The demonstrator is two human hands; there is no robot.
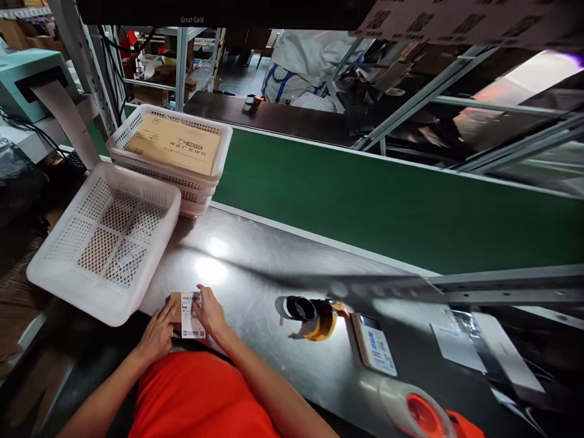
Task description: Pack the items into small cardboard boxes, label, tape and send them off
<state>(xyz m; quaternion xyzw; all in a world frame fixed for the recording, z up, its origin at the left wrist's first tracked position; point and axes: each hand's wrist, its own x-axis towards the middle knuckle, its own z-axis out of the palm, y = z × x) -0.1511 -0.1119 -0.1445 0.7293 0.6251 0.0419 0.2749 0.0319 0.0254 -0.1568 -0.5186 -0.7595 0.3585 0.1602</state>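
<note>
A small brown cardboard box (pixel 177 296) with a white printed shipping label (pixel 192 325) lies at the near edge of the metal table. My left hand (pixel 157 334) holds the box's left side, its fingers reaching over the top. On the right side, my right hand (pixel 212 311) grips the box, with its fingertips at the label. The underside of the box is hidden.
An empty white plastic basket (pixel 157 255) stands at the left. Behind it, stacked baskets (pixel 223 152) hold a flat carton (pixel 176 146). A green conveyor belt (pixel 347 198) crosses behind the table. To the right are a tape dispenser (pixel 322 325), a calculator-like device (pixel 376 344) and a clear tape roll (pixel 396 401).
</note>
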